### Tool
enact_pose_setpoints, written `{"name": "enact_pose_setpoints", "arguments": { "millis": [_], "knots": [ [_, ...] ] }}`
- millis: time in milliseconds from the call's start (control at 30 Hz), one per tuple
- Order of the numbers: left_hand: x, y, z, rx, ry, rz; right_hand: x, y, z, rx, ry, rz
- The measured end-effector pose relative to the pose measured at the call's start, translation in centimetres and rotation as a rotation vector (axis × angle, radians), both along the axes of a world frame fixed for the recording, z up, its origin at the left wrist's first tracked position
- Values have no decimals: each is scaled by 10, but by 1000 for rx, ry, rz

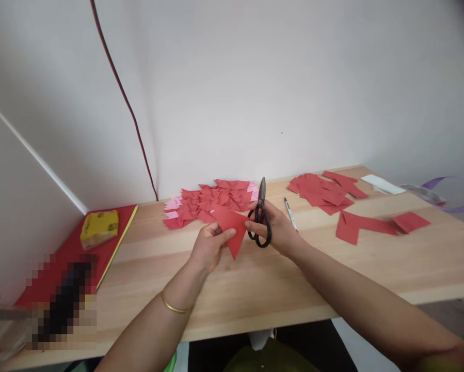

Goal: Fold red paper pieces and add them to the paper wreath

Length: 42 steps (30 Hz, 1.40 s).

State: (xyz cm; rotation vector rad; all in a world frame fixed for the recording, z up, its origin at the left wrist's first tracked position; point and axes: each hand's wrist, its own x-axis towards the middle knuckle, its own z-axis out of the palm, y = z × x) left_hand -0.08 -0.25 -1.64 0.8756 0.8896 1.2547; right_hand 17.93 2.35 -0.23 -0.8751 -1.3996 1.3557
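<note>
A folded red paper triangle (232, 230), one tip pointing down, is held over the middle of the table. My left hand (209, 247) pinches its left side, thumb on top. My right hand (275, 226) has black-handled scissors (261, 212) hooked on its fingers, blades pointing up, while its thumb and finger pinch the triangle's right corner. Behind the hands lies a heap of folded red and pink paper pieces (201, 201).
On the wooden table (146, 299), a pen (290, 214), a pile of red papers (320, 191), a red strip (374, 225) and a white piece (382, 184) lie right. A yellow packet (99, 228) rests on a red sheet (57, 274) at left. A wall stands behind.
</note>
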Motion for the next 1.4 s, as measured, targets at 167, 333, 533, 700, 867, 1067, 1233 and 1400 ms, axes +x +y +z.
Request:
{"name": "enact_pose_setpoints", "arguments": {
  "millis": [167, 333, 533, 700, 867, 1067, 1233, 1400],
  "knots": [
    [0, 0, -5, -46, 15, -31, 1, 0, -1, 5, 6, -1],
    [1, -3, 1, -58, 11, -57, 1, -1, 3, -5, -9, 11],
    [5, -5, 5, -138, 30, -75, 0, -1, 5, 8, -27, 12],
    [3, -2, -1, -116, 14, -19, 1, -1, 9, 25, -47, -71],
    [3, -1, -4, -110, -2, 21, 0, -1, 8, 11, -44, -69],
    [5, -1, 2, -128, -36, 81, -2, -1, 4, -2, -42, -4],
    [6, -1, 5, -137, -95, 144, -5, -3, -3, -48, -10, 89],
    [9, -1, 6, -152, -131, 200, -11, -6, -10, -95, -22, 156]
  ]
}}
